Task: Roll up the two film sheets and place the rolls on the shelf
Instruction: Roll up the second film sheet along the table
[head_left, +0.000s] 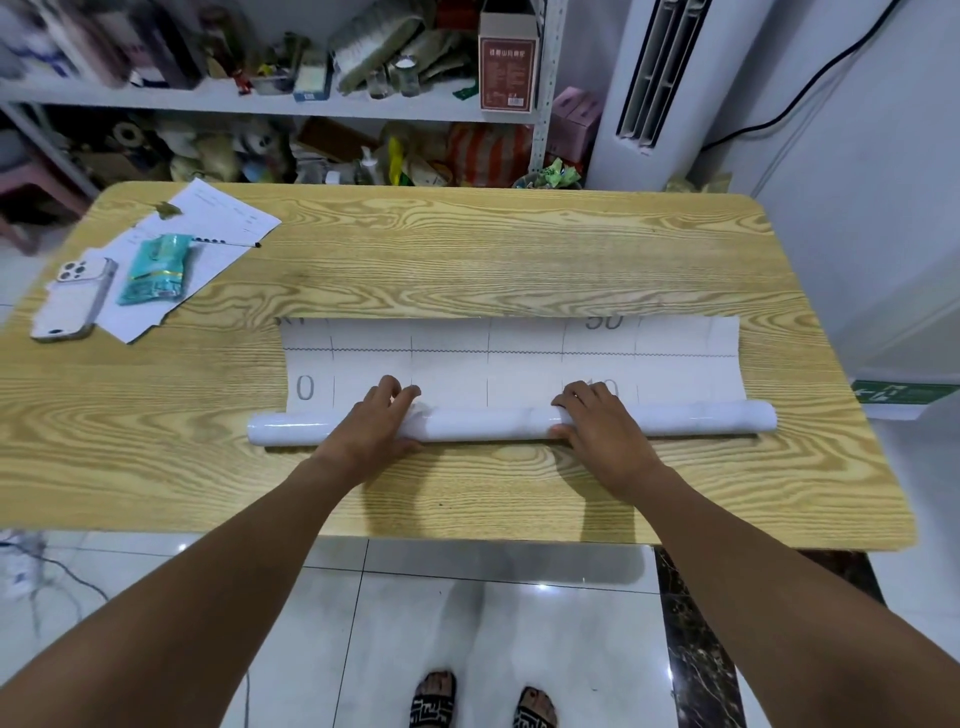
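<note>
A pale wood-grain table (467, 249) carries a white film sheet (519, 343) with a printed grid and grey numbers on the upturned side. It lies from the table's centre toward 5 o'clock. Its near portion is wound into a glossy white roll (483, 422) that runs from 9 to 3 o'clock across the table. The unrolled part lies flat on the 12 o'clock side of the roll.

The left hand (374, 421) grips the roll left of its middle, fingers curled over the top and thumb against the near side. The right hand (597, 421) holds it right of the middle in the same wrapped grip.

At the table's 10 o'clock corner lie white paper sheets (218, 218). A white smartphone (72, 299), a teal plastic packet (156, 267) and a thin black-tipped pen (226, 241) rest on them. Beyond the table at 12 o'clock stands a cluttered white metal shelf (260, 98), with a white floor-standing air conditioner (660, 78) at 1 o'clock.
</note>
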